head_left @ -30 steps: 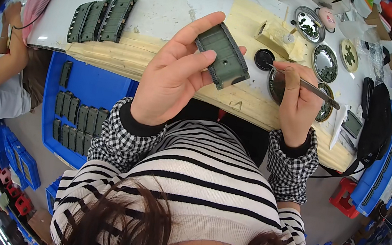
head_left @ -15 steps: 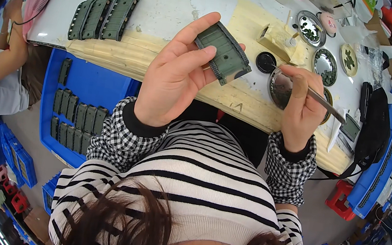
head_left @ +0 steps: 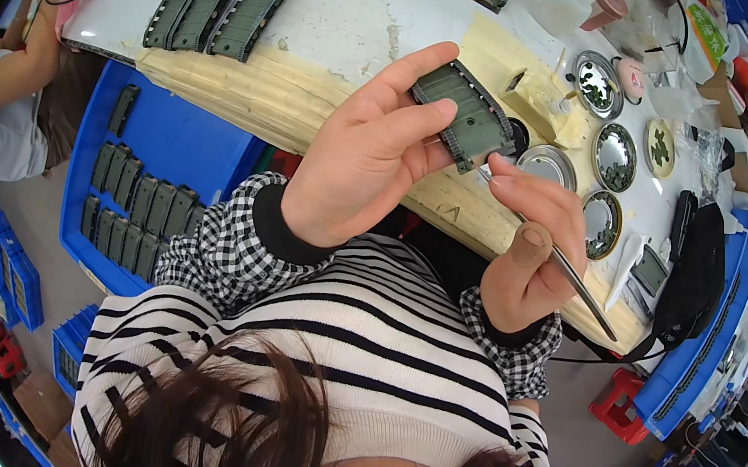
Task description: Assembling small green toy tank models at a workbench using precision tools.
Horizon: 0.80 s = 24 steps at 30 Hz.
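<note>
My left hand (head_left: pixel 356 159) pinches a dark green, slightly curved rectangular plastic panel (head_left: pixel 471 118) between thumb and fingers, tilted above the table edge. A pair of metal tweezers (head_left: pixel 582 291) is gripped in my right hand (head_left: pixel 535 242), its tips at the panel's near right corner. Whether the tips carry anything is too small to tell. Just beyond the panel, a black round pot (head_left: pixel 519 137) is partly hidden. Beside it stands a round metal tin (head_left: pixel 548 162).
Small dark green pieces lie in round dishes (head_left: pixel 614 158) at the right. More green panels (head_left: pixel 218 14) rest at the far left of the table. Below the edge, a blue crate (head_left: pixel 182 135) holds several similar parts. Another person's arm (head_left: pixel 25 75) is at the left.
My right hand has brought the tweezers from the black pot leftward and nearer, to the panel's corner. The panel stays in my left hand. The whole view has shifted slightly.
</note>
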{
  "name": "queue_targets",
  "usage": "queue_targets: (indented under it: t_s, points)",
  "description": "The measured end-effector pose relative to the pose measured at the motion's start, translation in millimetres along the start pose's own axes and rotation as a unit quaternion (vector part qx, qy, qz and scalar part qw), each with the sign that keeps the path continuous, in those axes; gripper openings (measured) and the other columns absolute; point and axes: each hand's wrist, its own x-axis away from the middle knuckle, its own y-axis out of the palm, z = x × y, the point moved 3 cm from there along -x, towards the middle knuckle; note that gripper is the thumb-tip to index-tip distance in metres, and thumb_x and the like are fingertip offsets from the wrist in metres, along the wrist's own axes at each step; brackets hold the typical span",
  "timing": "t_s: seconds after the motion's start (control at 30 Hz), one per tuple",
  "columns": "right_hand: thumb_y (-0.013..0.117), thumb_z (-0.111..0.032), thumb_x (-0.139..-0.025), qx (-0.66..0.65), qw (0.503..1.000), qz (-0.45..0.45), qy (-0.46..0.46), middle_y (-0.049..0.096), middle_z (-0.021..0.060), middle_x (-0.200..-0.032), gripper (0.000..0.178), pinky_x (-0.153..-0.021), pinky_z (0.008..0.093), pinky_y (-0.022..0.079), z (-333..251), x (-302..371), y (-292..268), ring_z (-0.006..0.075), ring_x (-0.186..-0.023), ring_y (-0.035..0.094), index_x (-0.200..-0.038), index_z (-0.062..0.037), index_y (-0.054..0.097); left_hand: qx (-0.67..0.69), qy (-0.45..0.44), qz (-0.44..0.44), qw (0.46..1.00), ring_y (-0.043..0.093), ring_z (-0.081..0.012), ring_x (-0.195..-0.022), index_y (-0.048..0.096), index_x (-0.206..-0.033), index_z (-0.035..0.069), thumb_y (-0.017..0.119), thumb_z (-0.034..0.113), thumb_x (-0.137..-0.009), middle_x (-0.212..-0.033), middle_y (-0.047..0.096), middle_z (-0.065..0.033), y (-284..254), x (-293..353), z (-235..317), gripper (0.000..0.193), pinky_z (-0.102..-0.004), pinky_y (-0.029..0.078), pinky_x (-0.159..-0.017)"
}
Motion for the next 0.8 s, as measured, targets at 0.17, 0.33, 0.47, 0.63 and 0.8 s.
queue_targets:
  t_s: [0.17, 0.33, 0.47, 0.63, 0.8]
  points:
    - [0.053, -0.013, -0.096, 0.007, 1.0, 0.005, 0.005, 0.066, 0.0167, -0.101, 0.021, -0.085, 0.0324, 0.049, 0.4, 0.4, 0.6, 0.0256, -0.095, 0.065, -0.101, 0.0018, 0.067, 0.008, 0.002, 0.002, 1.0, 0.054, -0.0269, -0.12, 0.027, -0.145, 0.002, 0.041, 0.009, -0.1, -0.131, 0.052, -0.0239, -1.1, -0.7, -3.3, 0.048, -0.0379, 0.044, -0.102]
    - [0.052, -0.012, -0.096, 0.025, 1.0, 0.005, 0.006, 0.066, 0.0165, -0.1, 0.021, -0.085, 0.0329, 0.05, 1.0, 1.8, 0.5, 0.0263, -0.095, 0.066, -0.1, 0.0019, 0.068, 0.009, 0.009, -0.003, 1.0, 0.055, -0.026, -0.12, 0.027, -0.145, 0.002, 0.041, 0.009, -0.1, -0.131, 0.052, -0.0233, -0.3, -0.1, -3.8, 0.048, -0.0376, 0.044, -0.102]
    - [0.055, -0.008, -0.094, 0.027, 1.0, -0.001, -0.004, 0.066, 0.0163, -0.099, 0.018, -0.085, 0.0336, 0.051, 0.4, 1.7, 2.3, 0.028, -0.097, 0.066, -0.1, 0.0022, 0.068, 0.009, 0.005, 0.002, 1.0, 0.055, -0.0254, -0.119, 0.026, -0.146, 0.003, 0.041, 0.009, -0.1, -0.13, 0.053, -0.0229, -0.5, 0.9, -4.3, 0.048, -0.0373, 0.044, -0.102]
    - [0.059, -0.004, -0.09, 0.067, 0.997, -0.023, -0.041, 0.065, 0.0166, -0.099, 0.016, -0.084, 0.0341, 0.053, -6.0, 0.3, 2.7, 0.0302, -0.098, 0.067, -0.101, 0.0025, 0.067, 0.02, 0.001, 0.001, 1.0, 0.055, -0.0255, -0.119, 0.027, -0.146, 0.003, 0.041, 0.009, -0.1, -0.129, 0.053, -0.0227, -0.1, 0.6, -5.4, 0.048, -0.0374, 0.044, -0.102]
    - [0.061, 0.0, -0.087, 0.071, 0.996, -0.018, -0.05, 0.064, 0.017, -0.1, 0.017, -0.082, 0.0333, 0.054, -7.9, 1.8, 3.0, 0.0301, -0.096, 0.068, -0.102, 0.003, 0.067, 0.02, -0.002, 0.001, 1.0, 0.055, -0.0269, -0.12, 0.027, -0.146, 0.004, 0.04, 0.008, -0.1, -0.131, 0.052, -0.0239, 2.7, 1.7, -2.8, 0.048, -0.0378, 0.044, -0.102]
